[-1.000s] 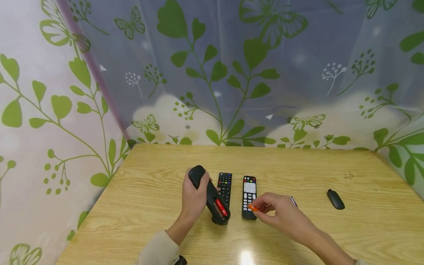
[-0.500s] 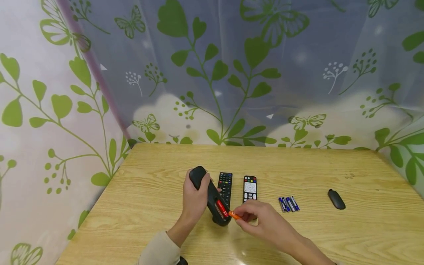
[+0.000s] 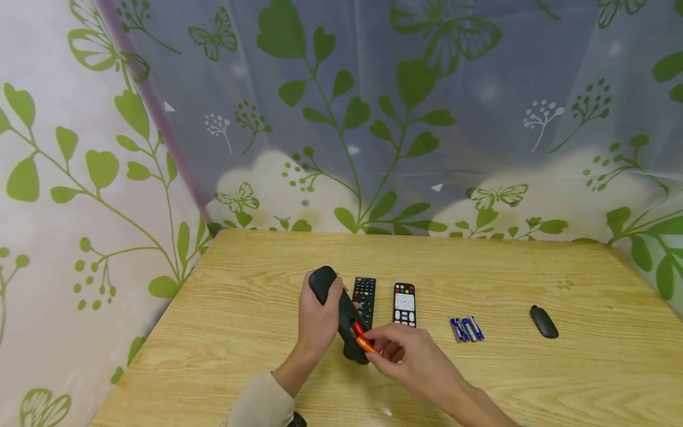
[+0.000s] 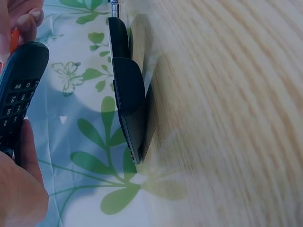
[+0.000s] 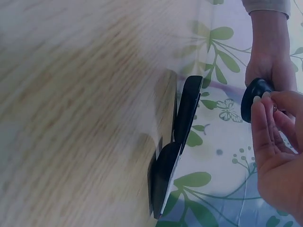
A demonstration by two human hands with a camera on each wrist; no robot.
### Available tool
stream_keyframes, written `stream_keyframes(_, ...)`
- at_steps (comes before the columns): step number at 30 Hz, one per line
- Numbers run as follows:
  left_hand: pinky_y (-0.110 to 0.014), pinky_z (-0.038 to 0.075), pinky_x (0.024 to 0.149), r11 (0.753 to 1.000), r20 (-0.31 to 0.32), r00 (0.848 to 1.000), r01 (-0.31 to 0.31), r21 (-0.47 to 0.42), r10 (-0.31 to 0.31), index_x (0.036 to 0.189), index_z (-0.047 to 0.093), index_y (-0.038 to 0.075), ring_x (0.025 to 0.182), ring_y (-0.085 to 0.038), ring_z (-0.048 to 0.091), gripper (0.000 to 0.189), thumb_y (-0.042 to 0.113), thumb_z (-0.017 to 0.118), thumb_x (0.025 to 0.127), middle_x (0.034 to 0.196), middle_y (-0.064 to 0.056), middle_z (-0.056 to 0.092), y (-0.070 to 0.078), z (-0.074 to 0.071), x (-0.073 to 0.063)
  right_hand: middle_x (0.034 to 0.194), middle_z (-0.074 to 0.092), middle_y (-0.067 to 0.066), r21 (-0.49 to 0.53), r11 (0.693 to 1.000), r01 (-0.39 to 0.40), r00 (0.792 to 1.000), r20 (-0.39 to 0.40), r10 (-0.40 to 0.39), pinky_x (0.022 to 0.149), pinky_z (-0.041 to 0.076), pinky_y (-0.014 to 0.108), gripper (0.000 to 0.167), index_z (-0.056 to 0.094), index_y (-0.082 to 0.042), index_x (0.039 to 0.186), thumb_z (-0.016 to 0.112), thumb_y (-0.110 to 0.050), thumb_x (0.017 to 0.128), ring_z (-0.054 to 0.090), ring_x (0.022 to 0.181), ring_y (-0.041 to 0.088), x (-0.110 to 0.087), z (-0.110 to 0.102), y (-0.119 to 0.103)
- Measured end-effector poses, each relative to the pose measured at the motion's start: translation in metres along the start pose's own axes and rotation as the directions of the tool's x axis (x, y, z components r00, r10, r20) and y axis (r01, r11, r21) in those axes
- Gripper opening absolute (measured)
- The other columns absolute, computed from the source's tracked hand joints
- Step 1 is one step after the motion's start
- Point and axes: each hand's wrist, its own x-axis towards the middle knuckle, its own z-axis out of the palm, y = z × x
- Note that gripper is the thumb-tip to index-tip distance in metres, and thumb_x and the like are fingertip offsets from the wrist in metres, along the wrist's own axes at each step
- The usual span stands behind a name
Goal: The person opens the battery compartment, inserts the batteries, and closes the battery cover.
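Observation:
My left hand point(image 3: 318, 317) grips a black remote control point(image 3: 344, 311) above the table, its back turned up and slanting down to the right. A red battery point(image 3: 358, 327) lies in the open battery compartment at its lower end. With thumb and fingers, my right hand point(image 3: 413, 356) pinches an orange battery point(image 3: 366, 345) at that compartment, beside the red one. In the left wrist view the held remote point(image 4: 21, 90) shows its keypad side. From the right wrist, my fingertips point(image 5: 258, 100) meet the remote's end point(image 5: 251, 101); the compartment is hidden there.
Two more remotes lie face up on the wooden table point(image 3: 240, 267): a black one point(image 3: 365, 293) behind the held remote, and one with white buttons point(image 3: 404, 303) to its right. Several blue-and-silver batteries point(image 3: 466, 329) lie further right, then a small black oblong piece point(image 3: 544, 322).
My right hand has carried the orange battery left, from above the white-buttoned remote to the compartment of the held one. The blue-and-silver batteries have come into view. My left hand has barely moved.

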Motion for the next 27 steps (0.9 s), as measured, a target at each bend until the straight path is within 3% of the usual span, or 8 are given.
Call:
stream_keyframes(4,-0.041,0.059,0.064,1.0,0.004,1.0,-0.02,0.015,0.02,0.115,0.04,-0.005,0.073,-0.046,0.064,0.025,0.013,0.049,0.101,0.1,-0.03,0.049,0.0,0.001,-0.001,0.082,0.064,-0.009,0.064,0.997,-0.043,0.999,-0.017,0.045,0.06,0.055,0.024,0.011,0.071,-0.018,0.098,0.07,-0.023,0.089,0.061,0.067,0.006,0.0,0.002,0.0)
stream_keyframes(10,-0.043,0.059,0.064,0.999,-0.004,0.999,-0.055,-0.004,0.055,0.113,0.039,-0.007,0.072,-0.051,0.062,0.027,0.015,0.05,0.101,0.097,-0.029,0.048,-0.004,0.0,-0.002,0.087,0.062,-0.008,0.027,1.0,0.007,0.999,-0.034,-0.007,0.06,0.055,0.022,0.018,0.073,-0.014,0.104,0.068,-0.024,0.091,0.06,0.07,0.004,0.0,0.009,0.002)
stream_keyframes(16,-0.051,0.057,0.065,0.999,-0.027,0.999,-0.045,-0.022,0.045,0.114,0.039,-0.008,0.069,-0.044,0.064,0.029,0.014,0.051,0.1,0.096,-0.029,0.049,-0.007,-0.003,-0.001,0.097,0.056,-0.008,-0.08,0.993,0.082,0.995,0.062,-0.077,0.058,0.051,0.019,0.029,0.068,-0.013,0.119,0.065,-0.025,0.093,0.054,0.075,0.003,-0.003,0.006,0.003)
stream_keyframes(20,-0.048,0.058,0.063,0.999,-0.034,0.999,-0.034,-0.038,0.033,0.113,0.04,-0.007,0.068,-0.047,0.063,0.027,0.013,0.052,0.1,0.096,-0.029,0.049,-0.007,-0.003,-0.002,0.098,0.056,-0.01,-0.11,0.986,0.126,0.988,0.101,-0.115,0.057,0.048,0.018,0.034,0.065,-0.015,0.124,0.064,-0.028,0.093,0.052,0.075,0.002,-0.003,0.002,0.004)
stream_keyframes(22,-0.046,0.058,0.062,0.998,-0.027,0.999,-0.031,-0.046,0.029,0.114,0.04,-0.007,0.069,-0.052,0.061,0.027,0.013,0.051,0.1,0.096,-0.03,0.049,-0.007,-0.002,-0.002,0.096,0.058,-0.011,-0.086,0.987,0.138,0.988,0.081,-0.132,0.059,0.05,0.019,0.034,0.067,-0.015,0.122,0.065,-0.03,0.091,0.053,0.074,0.001,-0.002,0.001,0.006)
stream_keyframes(27,-0.044,0.059,0.063,0.999,-0.017,1.0,-0.018,-0.045,0.017,0.115,0.039,-0.008,0.068,-0.047,0.064,0.028,0.013,0.05,0.1,0.097,-0.032,0.049,-0.005,0.0,-0.003,0.091,0.062,-0.011,0.011,0.992,0.126,0.992,-0.022,-0.126,0.061,0.054,0.024,0.027,0.073,-0.019,0.11,0.071,-0.031,0.085,0.058,0.073,0.004,0.0,0.002,0.01)
